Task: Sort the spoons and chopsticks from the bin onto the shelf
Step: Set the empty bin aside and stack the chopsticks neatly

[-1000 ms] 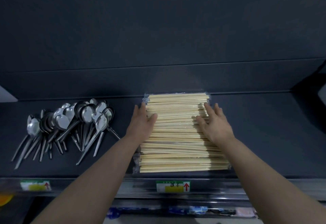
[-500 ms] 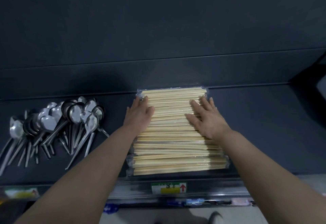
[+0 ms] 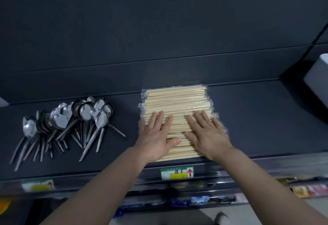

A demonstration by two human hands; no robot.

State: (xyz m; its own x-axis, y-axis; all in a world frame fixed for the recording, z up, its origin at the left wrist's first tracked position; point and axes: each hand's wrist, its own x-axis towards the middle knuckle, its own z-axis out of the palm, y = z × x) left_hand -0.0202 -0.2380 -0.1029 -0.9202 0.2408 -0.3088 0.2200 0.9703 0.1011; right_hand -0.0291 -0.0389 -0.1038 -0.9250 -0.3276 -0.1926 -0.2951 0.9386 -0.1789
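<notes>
A flat stack of plastic-wrapped pale wooden chopsticks [image 3: 176, 98] lies crosswise in the middle of the dark shelf [image 3: 257, 118]. Both palms rest flat on the stack's front half, fingers spread: my left hand [image 3: 156, 136] on its left side, my right hand [image 3: 206, 133] on its right side. Neither hand grips anything. A heap of several metal spoons [image 3: 71, 120] with dark handles lies on the shelf to the left, bowls toward the back wall.
A green and yellow price label with a red arrow [image 3: 177, 172] sits on the shelf's front rail below the chopsticks; another label [image 3: 38, 185] is at the left. Coloured packets [image 3: 198, 200] fill a lower shelf. A grey box corner [image 3: 317, 77] juts in at the right.
Both hands have slid back along the chopsticks from the far half toward the front edge and moved closer together. The stack now looks more even. The spoons have not moved.
</notes>
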